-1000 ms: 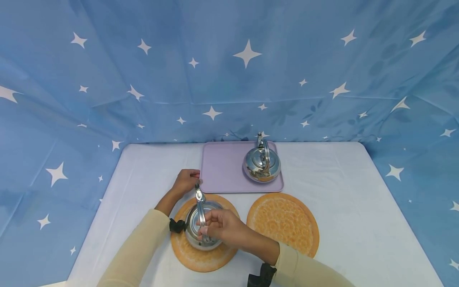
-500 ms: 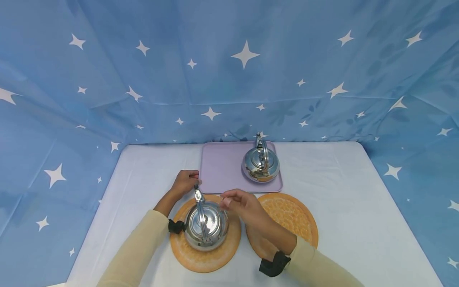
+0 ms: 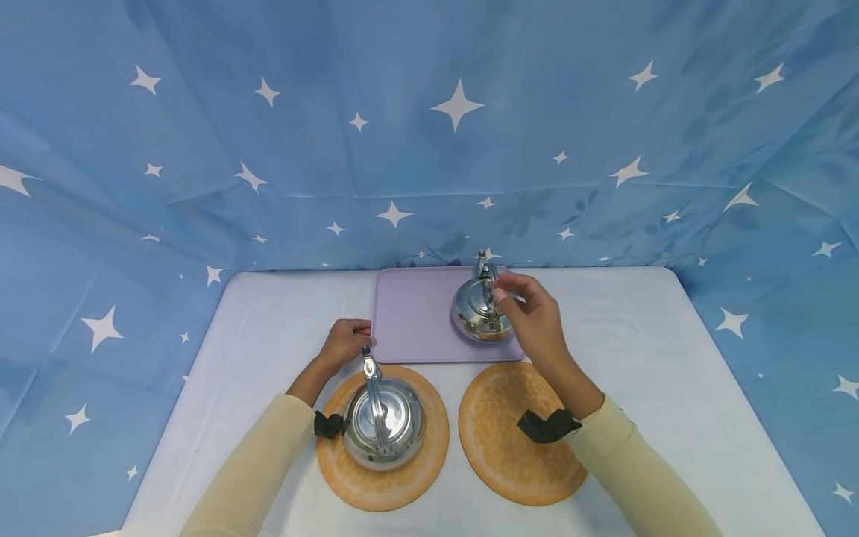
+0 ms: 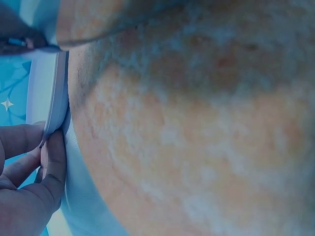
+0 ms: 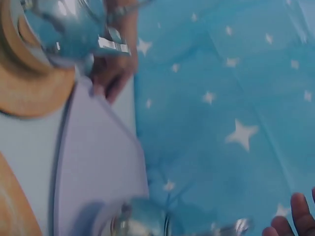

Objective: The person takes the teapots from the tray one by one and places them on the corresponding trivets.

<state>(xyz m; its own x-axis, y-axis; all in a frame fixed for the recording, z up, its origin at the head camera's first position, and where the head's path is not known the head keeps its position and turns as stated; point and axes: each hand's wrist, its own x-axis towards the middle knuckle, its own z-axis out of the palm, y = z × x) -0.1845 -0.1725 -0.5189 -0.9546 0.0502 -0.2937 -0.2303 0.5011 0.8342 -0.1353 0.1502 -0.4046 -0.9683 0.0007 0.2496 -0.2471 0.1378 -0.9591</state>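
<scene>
With 12 o'clock straight ahead of me, a big blue sheet [image 3: 403, 45] with white stars hangs at the back and sides, with a few creases. The table [image 3: 624, 321] has a smooth white cloth on it. At 12 o'clock lies the lilac tray [image 3: 412, 313], flat, with round corners. The left mat [image 3: 376, 492] is at 11 o'clock and the right mat [image 3: 496, 440] at 1 o'clock, both round, orange and blotchy. On the left mat stands the near kettle [image 3: 403, 414], fat, round, shiny metal, with a tall bent handle. Its twin, the far kettle [image 3: 471, 313], stands on the tray's 3 o'clock side.

The tray has a thin rim, and its near edge is just beside both mats. From the far kettle toward 9 o'clock there is a wide flat stretch of tray.

My left hand [image 3: 344, 344] pinches the tray's rim at 9 o'clock. My right hand [image 3: 537, 317] is on the far kettle's 3 o'clock side, fingers loose and a bit bent by its handle, not closed round it; I can't tell if they touch. The near kettle's spout pokes up close to my left hand, and my right arm and its black band [image 3: 549, 426] cover some of the right mat.
</scene>
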